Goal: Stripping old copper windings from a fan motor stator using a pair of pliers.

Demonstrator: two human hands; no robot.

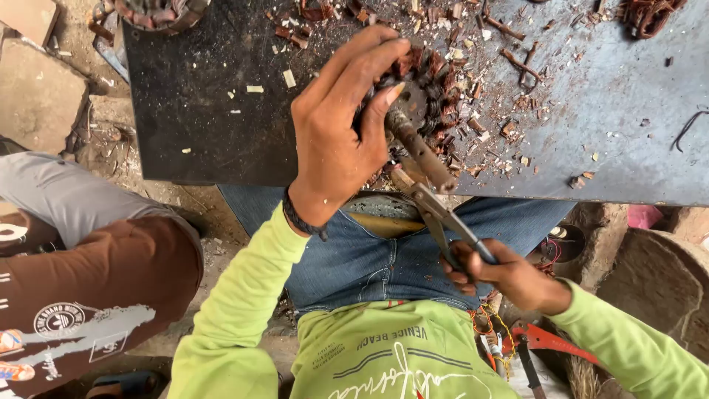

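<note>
Surface: dark metal sheet [199, 111] fills the upper part of the view, strewn with copper and wood-coloured scraps [480, 89]; bare dirt ground lies below its near edge.
Bystander: at 8 o'clock a person's knee in brown and grey clothing [88, 251] sits just beside the sheet's left corner.
Container: at 11 o'clock a round basket rim [159, 11] is cut off by the top edge; short reddish pieces show in it, their kind not clear.
Left hand: left hand [343, 125] reaches up from a lime-green sleeve [236, 310], wrist banded in black, fingers curled over and clamped on the motor rotor [425, 100].
Rotor: it lies on the sheet at about 12 o'clock, its round core ringed by copper windings; its rusty shaft [421, 151] points toward 5 o'clock, past the sheet's near edge, long axis running 11 to 5.
Right hand: right hand [506, 277] at 4 o'clock is closed round the handles of metal pliers [436, 214].
Pliers: long axis runs 11 to 5, nose at the shaft's lower end, touching or just beside it.
Ground, right: red-handled cutters [543, 343] lie at 5 o'clock beside coloured wires [484, 321].
</note>
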